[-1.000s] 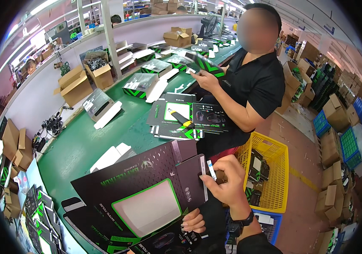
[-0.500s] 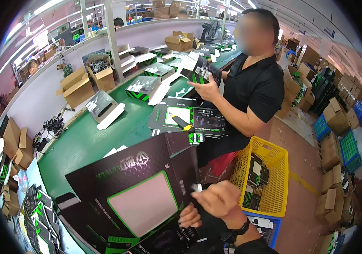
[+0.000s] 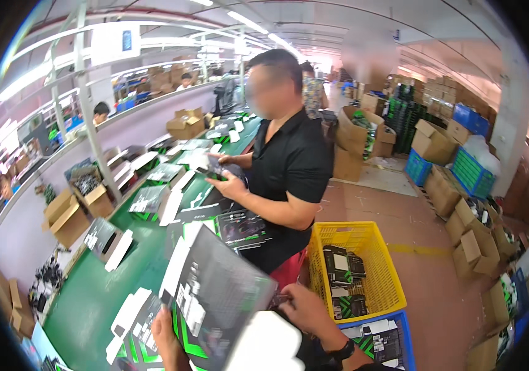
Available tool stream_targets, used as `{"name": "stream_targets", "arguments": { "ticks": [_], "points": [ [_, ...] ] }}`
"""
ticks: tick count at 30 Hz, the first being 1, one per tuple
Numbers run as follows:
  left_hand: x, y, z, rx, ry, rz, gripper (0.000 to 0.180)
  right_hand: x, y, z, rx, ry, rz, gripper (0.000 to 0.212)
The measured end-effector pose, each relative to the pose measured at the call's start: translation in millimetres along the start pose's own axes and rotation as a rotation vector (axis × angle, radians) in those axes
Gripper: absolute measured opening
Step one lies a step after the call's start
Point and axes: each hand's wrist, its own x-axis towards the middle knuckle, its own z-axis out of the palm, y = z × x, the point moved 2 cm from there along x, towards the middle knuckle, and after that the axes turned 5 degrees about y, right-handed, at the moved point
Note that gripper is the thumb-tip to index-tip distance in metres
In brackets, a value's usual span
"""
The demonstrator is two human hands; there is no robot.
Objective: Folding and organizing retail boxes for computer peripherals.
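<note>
A black and green carton with white inner flaps is held up, tilted, in front of me. My left hand grips its lower left side, thumb along the edge. My right hand, with a dark band on the wrist, is at the carton's right edge with its fingers curled; what they pinch, if anything, is hidden. Left of the carton, another black and green carton with white flaps lies on the green table.
A co-worker in a black shirt stands at the table holding a dark box. Flat printed cartons lie before them. A yellow crate with black boxes stands above a blue crate at my right. Brown cartons line the wall.
The view has swung right and up. The carton has turned, its green-framed window no longer facing me. My left hand is now at its left side; my right hand remains at its right.
</note>
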Motion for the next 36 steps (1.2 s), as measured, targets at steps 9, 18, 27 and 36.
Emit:
{"name": "stream_targets", "arguments": {
  "ticks": [9, 18, 27, 36],
  "points": [
    [-61.9, 48.6, 55.6, 0.906, -0.385, 1.067, 0.027, -4.0, -72.2, -123.4, 0.233, 0.364, -0.549, 0.021],
    [-73.7, 10.3, 87.2, 0.790, -0.742, 1.166, 0.031, -24.7, -63.0, -51.3, -0.265, -0.203, -0.518, 0.047],
    [-131.3, -2.0, 90.4, 0.868, -0.577, 0.695, 0.121, -24.9, -75.6, -87.1, -0.269, 0.245, -0.321, 0.039],
    [-119.5, -64.7, 87.5, 0.068, -0.889, 0.125, 0.096, -15.1, -90.5, -26.8, 0.227, 0.125, -0.683, 0.024]
  ]
}}
